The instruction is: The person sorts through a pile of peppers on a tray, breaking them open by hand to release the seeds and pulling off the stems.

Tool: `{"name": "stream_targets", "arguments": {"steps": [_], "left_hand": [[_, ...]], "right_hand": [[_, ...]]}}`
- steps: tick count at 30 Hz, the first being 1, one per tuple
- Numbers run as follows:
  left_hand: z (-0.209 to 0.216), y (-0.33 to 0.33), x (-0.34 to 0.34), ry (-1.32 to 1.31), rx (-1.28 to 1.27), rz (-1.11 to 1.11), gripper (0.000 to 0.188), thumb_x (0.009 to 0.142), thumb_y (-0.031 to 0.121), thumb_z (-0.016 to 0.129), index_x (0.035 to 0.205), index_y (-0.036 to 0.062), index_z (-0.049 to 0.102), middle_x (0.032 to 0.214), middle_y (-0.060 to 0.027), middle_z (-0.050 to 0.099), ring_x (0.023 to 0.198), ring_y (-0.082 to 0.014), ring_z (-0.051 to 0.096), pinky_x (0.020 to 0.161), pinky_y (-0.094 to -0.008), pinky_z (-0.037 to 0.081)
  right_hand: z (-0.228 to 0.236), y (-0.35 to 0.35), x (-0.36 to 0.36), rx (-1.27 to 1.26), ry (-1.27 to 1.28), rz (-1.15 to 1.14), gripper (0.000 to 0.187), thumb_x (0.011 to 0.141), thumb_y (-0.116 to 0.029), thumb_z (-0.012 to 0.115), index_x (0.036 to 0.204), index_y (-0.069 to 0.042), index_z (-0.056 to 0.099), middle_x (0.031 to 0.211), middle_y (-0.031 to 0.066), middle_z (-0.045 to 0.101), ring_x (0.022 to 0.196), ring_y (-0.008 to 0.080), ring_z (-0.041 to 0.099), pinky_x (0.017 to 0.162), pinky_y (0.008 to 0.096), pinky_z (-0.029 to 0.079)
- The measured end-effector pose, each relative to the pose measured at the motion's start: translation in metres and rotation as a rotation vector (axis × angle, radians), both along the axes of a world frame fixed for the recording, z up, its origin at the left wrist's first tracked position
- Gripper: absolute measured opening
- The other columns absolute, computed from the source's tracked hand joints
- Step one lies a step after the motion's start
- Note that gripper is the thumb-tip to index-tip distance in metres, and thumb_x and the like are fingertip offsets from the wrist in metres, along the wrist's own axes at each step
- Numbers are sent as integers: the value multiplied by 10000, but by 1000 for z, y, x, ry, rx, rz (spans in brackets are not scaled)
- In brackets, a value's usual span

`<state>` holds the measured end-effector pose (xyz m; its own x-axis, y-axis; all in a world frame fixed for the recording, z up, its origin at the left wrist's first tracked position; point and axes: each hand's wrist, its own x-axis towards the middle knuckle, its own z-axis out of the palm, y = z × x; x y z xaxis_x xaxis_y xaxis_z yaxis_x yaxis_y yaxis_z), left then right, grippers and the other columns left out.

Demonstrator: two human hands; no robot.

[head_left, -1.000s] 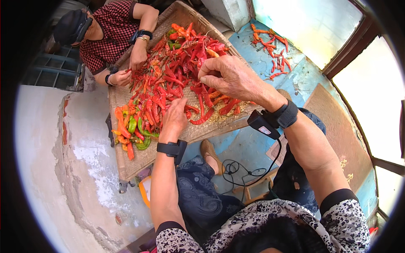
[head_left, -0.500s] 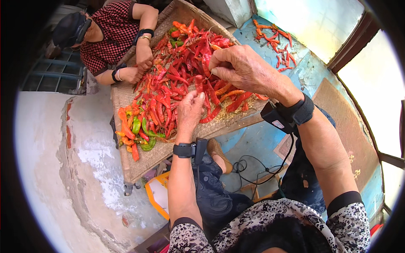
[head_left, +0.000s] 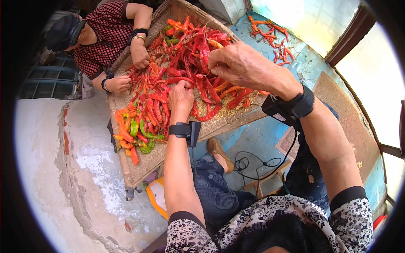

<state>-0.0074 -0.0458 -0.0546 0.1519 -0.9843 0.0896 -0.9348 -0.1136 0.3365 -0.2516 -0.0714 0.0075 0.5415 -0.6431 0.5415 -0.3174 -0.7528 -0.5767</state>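
My left hand (head_left: 181, 102) reaches down into a heap of red chili peppers (head_left: 157, 107) on a woven tray (head_left: 143, 170). Its fingers are curled, with the tips hidden against a long red pepper (head_left: 179, 79). Higher and to the right, my right hand (head_left: 234, 63) is closed in a pinch above the peppers. A thin line shows below its fingertips; what they grip is too small to make out. Close under this hand lie glossy red peppers (head_left: 204, 87) and an orange one (head_left: 231, 91).
Across the tray, a co-worker's hands (head_left: 122, 83) touch the peppers. Green peppers (head_left: 147, 146) lie at the near left corner, pale seeds (head_left: 233, 111) at the right. More peppers (head_left: 270, 36) rest on the blue surface beyond. Black cables (head_left: 253, 164) cross the floor beside a shoe (head_left: 219, 152).
My left hand has left the upright red pepper it was pinching and moved left into the heap. My right hand stays nearly in place. The co-worker's hands have drawn apart.
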Motion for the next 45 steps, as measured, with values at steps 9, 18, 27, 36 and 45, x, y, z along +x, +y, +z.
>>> {"name": "stream_targets", "arguments": {"steps": [9,18,27,36,45], "left_hand": [[2,47,-33,321,-221,-189,158,850,86,606,982,0,625,723,-65,637,604,-109,554,589,-281,452],[37,47,-14,1023,-208,-48,395,940,53,547,1323,31,452,963,-54,639,673,-40,528,589,-171,440],[30,59,-1,936,7,26,405,944,107,565,1314,6,435,920,-36,622,710,-72,563,648,-204,488],[19,48,-6,728,51,-70,357,930,124,576,1262,16,501,984,-92,619,776,-155,616,705,-310,513],[-1,30,5,-19,-151,-189,566,789,39,591,1331,14,428,1187,-272,529,991,-456,584,840,-481,487]], "right_hand": [[-19,10,15,7,199,81,93,843,-117,586,845,-28,610,692,159,621,679,343,640,610,427,508],[-40,32,44,25,685,48,208,831,-118,572,1011,-12,575,726,163,646,685,336,669,604,431,531],[-35,22,35,100,506,-41,254,830,-196,649,982,7,629,757,183,656,754,337,670,635,422,530],[-38,29,40,84,151,8,224,808,-105,634,983,19,571,675,189,610,640,354,637,564,436,496],[-42,32,33,-111,493,-95,151,771,-106,632,887,-37,564,764,120,636,677,289,663,561,416,518]]}}
